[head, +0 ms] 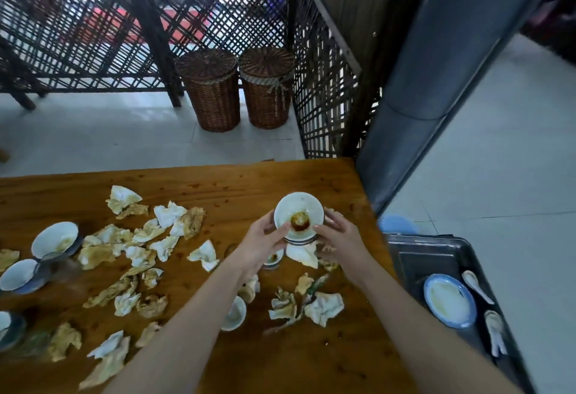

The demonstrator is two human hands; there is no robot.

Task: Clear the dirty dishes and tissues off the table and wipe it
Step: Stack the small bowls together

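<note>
A stack of sauce dishes [298, 219], the top one smeared with brown sauce, is sitting between both hands over the far right part of the wooden table [218, 188]; whether it is resting on the wood or already lifted cannot be told. The left hand [261, 244] is curling its fingers round the stack's left rim, and the right hand [338, 238] is gripping the opposite side. A crumpled tissue [304, 255] is lying just beneath. The metal tray [414, 256] is waiting to the right, off the table's edge, nearer the right hand, its long axis running from near to far. A blue-rimmed plate [449, 300] and spoons [477, 284] are filling its near end, so the bare far end looks the likelier landing spot. Stained tissues [140, 238] and more bowls [54, 239] are lying well apart to the left.
</note>
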